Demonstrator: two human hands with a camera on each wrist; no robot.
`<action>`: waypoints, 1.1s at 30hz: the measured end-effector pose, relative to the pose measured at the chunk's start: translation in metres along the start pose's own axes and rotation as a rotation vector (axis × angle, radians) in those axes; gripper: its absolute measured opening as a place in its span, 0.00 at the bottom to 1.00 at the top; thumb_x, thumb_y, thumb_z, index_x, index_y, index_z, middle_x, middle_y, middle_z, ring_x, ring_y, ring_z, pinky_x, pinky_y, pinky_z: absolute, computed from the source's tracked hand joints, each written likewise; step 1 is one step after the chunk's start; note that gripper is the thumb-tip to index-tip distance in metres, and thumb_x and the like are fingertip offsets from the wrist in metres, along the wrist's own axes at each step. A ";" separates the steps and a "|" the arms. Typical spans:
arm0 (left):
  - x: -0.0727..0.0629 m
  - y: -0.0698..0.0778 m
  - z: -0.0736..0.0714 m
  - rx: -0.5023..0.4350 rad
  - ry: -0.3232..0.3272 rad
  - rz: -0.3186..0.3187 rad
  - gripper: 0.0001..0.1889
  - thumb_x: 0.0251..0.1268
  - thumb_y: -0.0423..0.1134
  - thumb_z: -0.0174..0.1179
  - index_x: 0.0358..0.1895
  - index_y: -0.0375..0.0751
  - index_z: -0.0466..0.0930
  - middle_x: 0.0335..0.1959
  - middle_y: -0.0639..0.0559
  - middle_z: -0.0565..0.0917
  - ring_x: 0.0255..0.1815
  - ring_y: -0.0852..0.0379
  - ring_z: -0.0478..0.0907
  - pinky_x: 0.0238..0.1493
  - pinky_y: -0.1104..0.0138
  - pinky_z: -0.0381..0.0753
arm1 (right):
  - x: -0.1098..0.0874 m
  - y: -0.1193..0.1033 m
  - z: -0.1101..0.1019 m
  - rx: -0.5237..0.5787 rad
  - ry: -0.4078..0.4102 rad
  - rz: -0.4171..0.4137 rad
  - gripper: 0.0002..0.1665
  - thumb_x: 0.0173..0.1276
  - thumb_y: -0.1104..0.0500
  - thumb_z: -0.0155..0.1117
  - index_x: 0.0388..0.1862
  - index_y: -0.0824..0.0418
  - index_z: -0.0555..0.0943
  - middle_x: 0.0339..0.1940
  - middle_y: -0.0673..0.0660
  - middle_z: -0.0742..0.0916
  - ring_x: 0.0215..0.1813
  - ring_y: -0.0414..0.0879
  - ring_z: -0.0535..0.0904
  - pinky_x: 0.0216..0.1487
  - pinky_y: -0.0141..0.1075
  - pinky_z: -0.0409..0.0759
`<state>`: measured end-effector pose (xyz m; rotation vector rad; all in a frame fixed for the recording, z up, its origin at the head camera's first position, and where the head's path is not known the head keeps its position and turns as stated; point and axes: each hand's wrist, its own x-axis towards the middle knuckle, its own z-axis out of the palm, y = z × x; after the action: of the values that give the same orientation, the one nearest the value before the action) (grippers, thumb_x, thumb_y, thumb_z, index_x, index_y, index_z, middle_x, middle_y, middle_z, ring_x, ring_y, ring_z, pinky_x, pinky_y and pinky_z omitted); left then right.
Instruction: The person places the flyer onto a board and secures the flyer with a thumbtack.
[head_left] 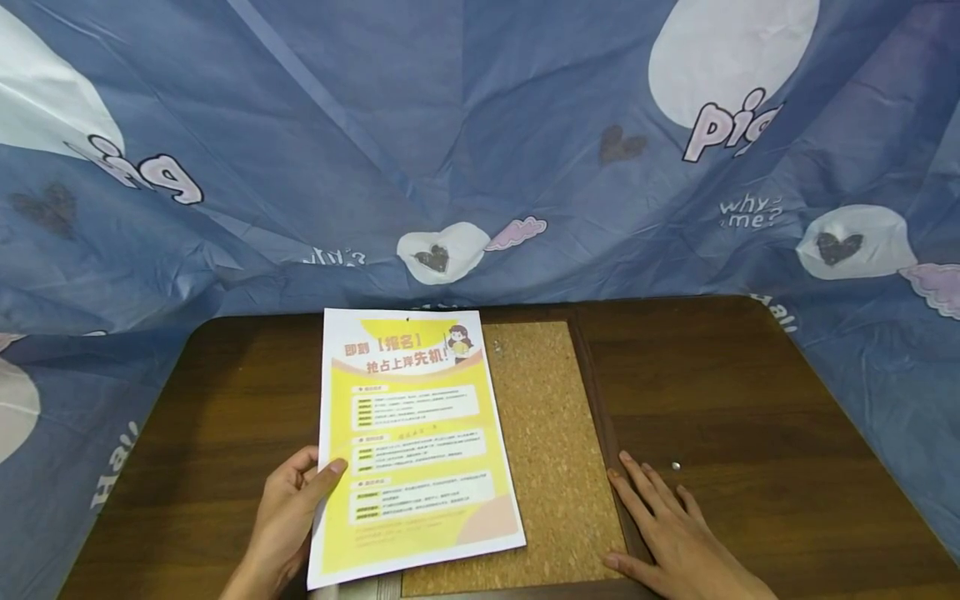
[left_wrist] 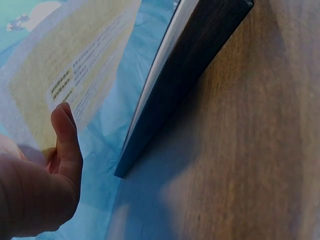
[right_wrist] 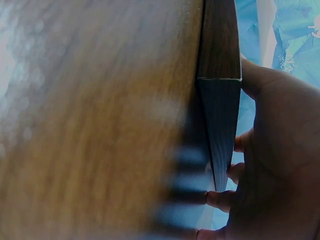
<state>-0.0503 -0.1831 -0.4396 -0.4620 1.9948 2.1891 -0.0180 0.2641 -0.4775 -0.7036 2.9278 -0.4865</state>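
My left hand (head_left: pixel 288 508) pinches the left edge of a yellow and white printed poster (head_left: pixel 411 533), thumb on the printed face. In the left wrist view that hand (left_wrist: pixel 45 185) holds the poster (left_wrist: pixel 65 75) raised above a dark wooden frame (left_wrist: pixel 185 85). The poster covers most of a framed cork board (head_left: pixel 555 450) in the head view; a strip of cork shows on its right. My right hand (head_left: pixel 675 533) lies with fingers extended at the board's right edge. The right wrist view has the right hand (right_wrist: pixel 285 145) beside the frame's side (right_wrist: pixel 220 115), fingertips right at it.
A small shiny tack-like piece (head_left: pixel 676 466) lies on the brown wooden table (head_left: pixel 712 375), beyond the right fingers. Another small clear piece (head_left: pixel 497 346) is on the upper cork. A blue patterned cloth (head_left: pixel 525 167) hangs behind the table.
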 end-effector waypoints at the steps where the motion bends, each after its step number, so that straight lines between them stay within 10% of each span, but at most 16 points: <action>1: 0.000 0.000 0.001 -0.005 -0.004 0.004 0.10 0.74 0.31 0.53 0.50 0.26 0.69 0.37 0.40 0.88 0.32 0.45 0.87 0.31 0.59 0.86 | 0.000 0.000 0.000 0.001 0.001 0.000 0.53 0.66 0.31 0.59 0.79 0.59 0.57 0.80 0.62 0.55 0.72 0.71 0.59 0.53 0.74 0.65; 33: 0.005 -0.004 0.041 -0.103 -0.060 0.021 0.11 0.73 0.27 0.52 0.52 0.23 0.69 0.39 0.35 0.86 0.33 0.44 0.87 0.32 0.60 0.86 | -0.001 0.002 0.003 -0.006 0.045 -0.033 0.54 0.65 0.33 0.63 0.79 0.59 0.56 0.80 0.62 0.55 0.72 0.71 0.59 0.50 0.74 0.66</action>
<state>-0.0586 -0.1426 -0.4418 -0.3847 1.8718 2.2984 -0.0177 0.2655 -0.4812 -0.7524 2.9650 -0.5029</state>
